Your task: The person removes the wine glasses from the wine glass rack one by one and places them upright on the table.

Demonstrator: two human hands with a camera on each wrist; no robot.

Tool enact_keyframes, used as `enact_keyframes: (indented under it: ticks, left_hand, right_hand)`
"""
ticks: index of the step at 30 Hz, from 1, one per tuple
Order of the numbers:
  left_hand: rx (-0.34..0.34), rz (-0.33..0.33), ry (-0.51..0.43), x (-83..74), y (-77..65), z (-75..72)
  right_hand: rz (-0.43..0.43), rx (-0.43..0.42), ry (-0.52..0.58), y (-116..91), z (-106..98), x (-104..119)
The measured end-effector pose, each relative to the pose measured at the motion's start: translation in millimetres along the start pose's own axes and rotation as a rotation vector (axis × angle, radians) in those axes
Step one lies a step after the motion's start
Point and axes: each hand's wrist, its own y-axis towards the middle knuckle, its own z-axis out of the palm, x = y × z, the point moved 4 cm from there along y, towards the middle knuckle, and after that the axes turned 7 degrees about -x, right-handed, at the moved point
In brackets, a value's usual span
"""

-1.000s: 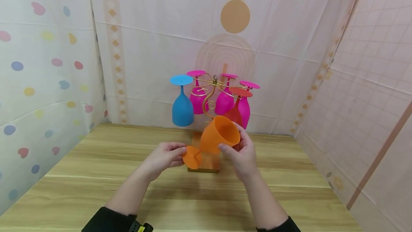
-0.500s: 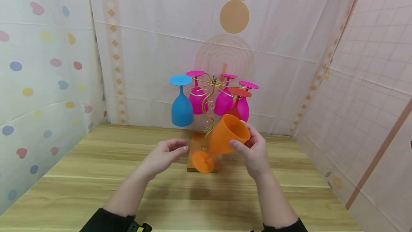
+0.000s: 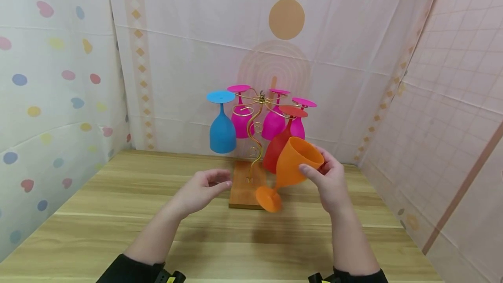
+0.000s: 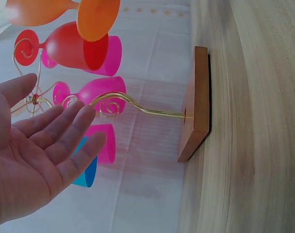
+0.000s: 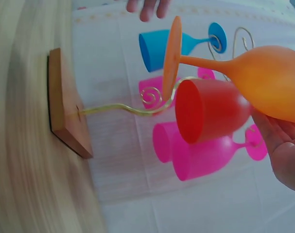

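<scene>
My right hand (image 3: 332, 182) grips an orange goblet (image 3: 294, 165) by its bowl near the rim, thumb in front. The goblet tilts, its mouth up and to the right and its round foot down to the left, above the table. My left hand (image 3: 204, 191) is raised left of the stand's base, its fingers loosely bent and holding nothing; the palm shows in the left wrist view. Behind the orange goblet a red goblet (image 3: 277, 147) hangs upside down from a gold wire rack (image 3: 259, 145). A blue goblet (image 3: 222, 132) hangs at the rack's left side.
Three pink goblets (image 3: 273, 125) hang upside down at the back and right of the rack. Its wooden base (image 3: 245, 191) stands on the wood-grain table (image 3: 118, 213). Patterned cloth (image 3: 188, 64) covers the walls behind and at both sides.
My left hand has let go of the goblet's foot and stayed near its place. My right hand has carried the orange goblet to the right, uncovering more of the red goblet and base.
</scene>
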Motion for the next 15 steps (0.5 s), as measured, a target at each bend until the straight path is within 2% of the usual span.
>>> enact_keyframes:
  ticks: [9, 15]
  left_hand:
    - [-0.001, -0.018, 0.050, -0.2, -0.1, 3.1]
    - [0.018, 0.016, 0.059, 0.0, 0.1, 4.2]
  right_hand:
    - [0.044, -0.016, -0.098, 4, -20, 1]
    - [0.087, -0.038, -0.161, 5, -33, 1]
